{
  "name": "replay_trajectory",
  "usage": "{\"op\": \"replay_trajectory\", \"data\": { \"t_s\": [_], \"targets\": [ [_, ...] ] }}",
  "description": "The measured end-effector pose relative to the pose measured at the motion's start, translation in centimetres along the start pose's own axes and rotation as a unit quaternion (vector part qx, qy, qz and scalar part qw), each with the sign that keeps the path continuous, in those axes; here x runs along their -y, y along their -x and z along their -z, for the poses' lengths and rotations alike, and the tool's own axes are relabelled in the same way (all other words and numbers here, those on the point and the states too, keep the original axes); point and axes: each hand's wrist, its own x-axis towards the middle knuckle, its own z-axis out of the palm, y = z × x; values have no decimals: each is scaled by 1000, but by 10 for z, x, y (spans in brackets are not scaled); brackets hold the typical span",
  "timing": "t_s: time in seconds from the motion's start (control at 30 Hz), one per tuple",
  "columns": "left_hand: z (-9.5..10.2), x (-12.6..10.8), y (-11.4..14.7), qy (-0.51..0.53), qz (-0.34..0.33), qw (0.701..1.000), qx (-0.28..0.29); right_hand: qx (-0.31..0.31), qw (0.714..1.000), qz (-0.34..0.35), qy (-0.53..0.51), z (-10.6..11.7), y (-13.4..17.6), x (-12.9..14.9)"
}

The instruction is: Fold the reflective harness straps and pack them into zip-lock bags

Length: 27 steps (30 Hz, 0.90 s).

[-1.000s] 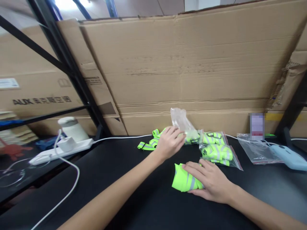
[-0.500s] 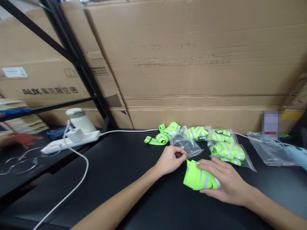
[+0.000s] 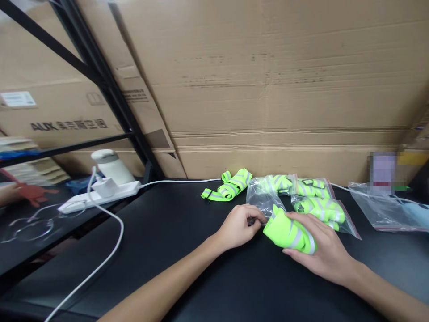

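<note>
My right hand (image 3: 323, 250) is wrapped round a rolled neon-yellow reflective strap (image 3: 288, 230) with silver stripes, holding it just over the black table. My left hand (image 3: 240, 227) is closed in a pinch at the near edge of a clear plastic bag (image 3: 263, 199); its fingertips are partly hidden. The strap's left end is close to those fingertips. Behind the hands, a loose reflective strap (image 3: 231, 184) with a black buckle lies partly unrolled. Bagged straps (image 3: 320, 210) lie beyond my right hand, in clear zip bags with red seams.
A flat clear bag (image 3: 375, 210) lies at the right. To the left are a white power strip (image 3: 83, 201), a white bottle (image 3: 112, 167) and a trailing white cable (image 3: 119, 228). Cardboard (image 3: 268, 89) walls the back. Another person's hand (image 3: 8, 195) shows at far left.
My right hand has lifted the rolled strap slightly and tilted it, bringing it up toward the bag's edge. My left hand has shifted a little right, with the bag drawn along.
</note>
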Motion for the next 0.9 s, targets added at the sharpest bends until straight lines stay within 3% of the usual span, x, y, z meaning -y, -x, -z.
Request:
{"op": "replay_trajectory", "data": {
  "t_s": [0.1, 0.2, 0.47, 0.63, 0.73, 0.9],
  "targets": [
    [1, 0, 2, -34, -19, 999, -6, -19, 999, -26, -5, -2, 1, -1],
    [4, -1, 2, -34, 32, 999, -2, -25, 999, -32, -9, -4, 1, 1],
    [7, 7, -2, 106, 98, 989, 37, -48, 995, -80, -40, -3, 2, 1],
    [12, 8, -2, 154, 150, 971, 102, -71, 990, -110, -54, -3, 2, -1],
    [13, 3, -2, 108, 114, 983, 100, -58, 993, -90, -40, -3, 1, -2],
    [7, -6, 0, 12, -18, 999, 50, -21, 1000, -10, -15, -2, 0, 0]
  ]
}}
